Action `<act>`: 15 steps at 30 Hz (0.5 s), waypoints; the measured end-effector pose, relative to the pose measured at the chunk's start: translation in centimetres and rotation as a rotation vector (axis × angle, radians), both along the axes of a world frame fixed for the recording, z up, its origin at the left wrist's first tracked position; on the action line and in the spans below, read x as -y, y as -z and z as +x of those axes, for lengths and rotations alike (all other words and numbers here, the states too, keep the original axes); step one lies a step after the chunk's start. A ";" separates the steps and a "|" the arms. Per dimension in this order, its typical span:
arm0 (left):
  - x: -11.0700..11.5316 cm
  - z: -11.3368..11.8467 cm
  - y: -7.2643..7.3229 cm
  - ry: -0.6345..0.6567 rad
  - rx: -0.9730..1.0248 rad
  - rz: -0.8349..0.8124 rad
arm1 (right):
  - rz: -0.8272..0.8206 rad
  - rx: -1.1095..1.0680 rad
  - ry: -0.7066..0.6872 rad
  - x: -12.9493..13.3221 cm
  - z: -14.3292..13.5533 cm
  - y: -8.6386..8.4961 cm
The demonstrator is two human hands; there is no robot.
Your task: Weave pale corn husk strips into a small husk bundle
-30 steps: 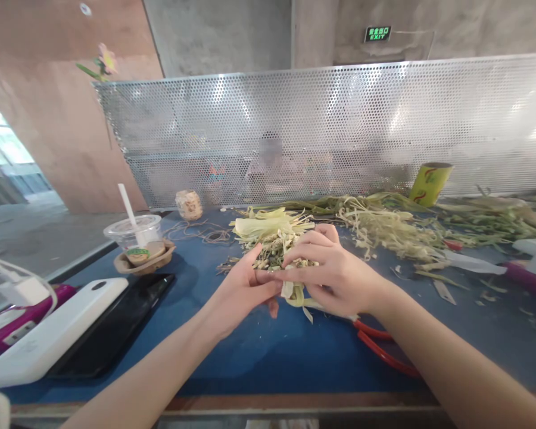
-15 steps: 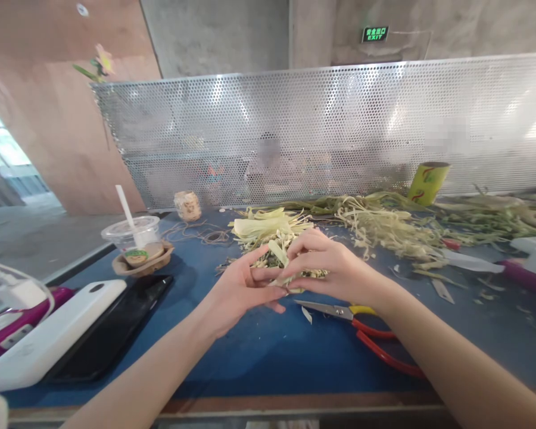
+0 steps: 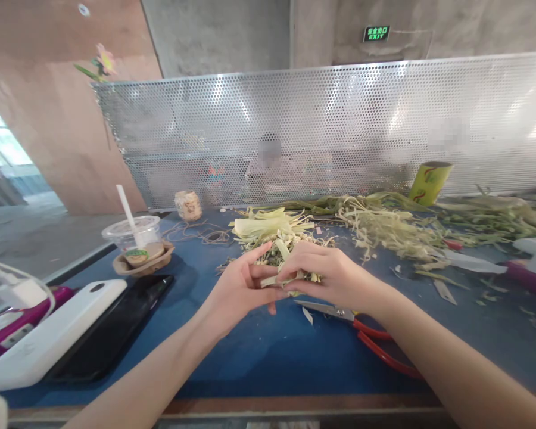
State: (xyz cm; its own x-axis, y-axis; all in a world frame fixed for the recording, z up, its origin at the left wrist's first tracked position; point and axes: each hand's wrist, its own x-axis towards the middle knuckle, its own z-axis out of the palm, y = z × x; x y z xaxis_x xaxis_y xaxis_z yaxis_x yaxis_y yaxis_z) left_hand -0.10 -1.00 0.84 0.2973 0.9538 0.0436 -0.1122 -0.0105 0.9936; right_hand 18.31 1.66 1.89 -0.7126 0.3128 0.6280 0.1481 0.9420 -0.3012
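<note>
Near the middle of the blue tabletop, my left hand (image 3: 245, 283) pinches a pale green leaf strip (image 3: 282, 250) between thumb and fingers. My right hand (image 3: 315, 268) meets it from the right, its fingers closed on the same strip; its fingertips are partly hidden. Just behind both hands lies a heap of pale husks and curled bits (image 3: 272, 226). Scissors with red handles (image 3: 384, 351) rest below my right hand, their blades pointing left, partly under my right forearm.
At left are a lidded cup with a straw (image 3: 136, 238), a white power bank (image 3: 58, 333), a black phone (image 3: 116, 328) and a twine roll (image 3: 188, 205). Shredded leaves (image 3: 384, 229), a knife (image 3: 473, 261) and a yellow-green tube (image 3: 430, 183) lie or stand at right. A perforated screen (image 3: 295, 131) stands behind.
My right hand has moved slightly down and toward me, its fingers more curled round the strip. The left hand's fingers have shifted a little.
</note>
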 end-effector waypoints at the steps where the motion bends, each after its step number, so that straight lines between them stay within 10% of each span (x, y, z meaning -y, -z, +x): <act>1: 0.0 0.0 -0.1 0.002 -0.004 -0.007 | -0.004 0.010 0.001 0.0 0.0 -0.1; 15: 0.3 0.5 -0.3 -0.033 0.054 0.016 | -0.019 -0.126 0.007 -0.1 -0.5 0.6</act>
